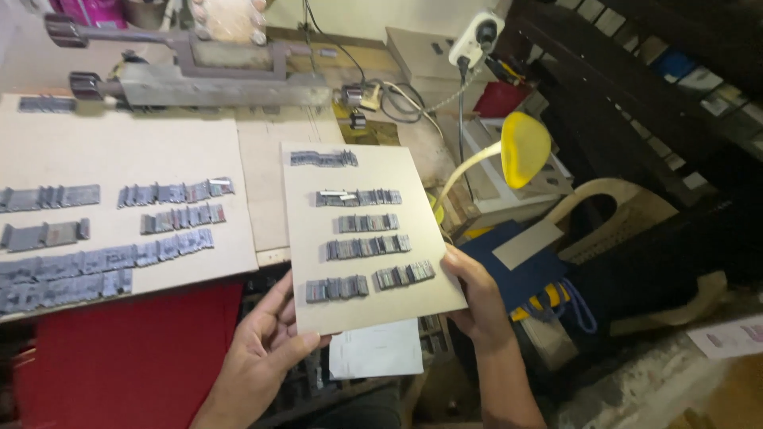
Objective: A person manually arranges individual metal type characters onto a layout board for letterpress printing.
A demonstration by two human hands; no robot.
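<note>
A small board [369, 238] carrying five rows of metal type [367, 224] is held above the surface edge, each hand's grip closed on it, left hand [266, 342] underneath, right hand [475, 290] beside, while more rows are seen on the large board [119, 159].

A board [373, 310] is held between the left hand [262, 349] at its near edge and the right hand [469, 290] at its right edge. Rows of type [367, 246] lie on it. Left, a larger board [119, 143] lies on the counter [274, 183]; right, a lamp [520, 147].
</note>
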